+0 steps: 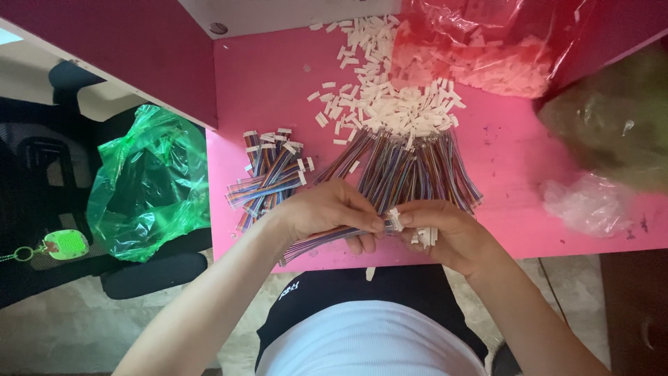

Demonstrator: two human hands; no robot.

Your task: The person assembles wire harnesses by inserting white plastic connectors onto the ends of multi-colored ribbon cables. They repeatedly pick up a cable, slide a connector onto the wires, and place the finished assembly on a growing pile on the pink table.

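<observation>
Pink table, white connector pile behind. Left hand pinching multicolour ribbon cable; right hand fingers closed on white connector at cable end.

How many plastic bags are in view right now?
3. A green bag hangs left of the pink table, a red bag holding white connectors lies at the top right, and a crumpled clear bag lies at the right. Others may be hidden.

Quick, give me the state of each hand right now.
Left hand: closed, holding a multicoloured ribbon cable near its end.
Right hand: closed, fingertips pinching a small white connector at the cable's end.
</observation>
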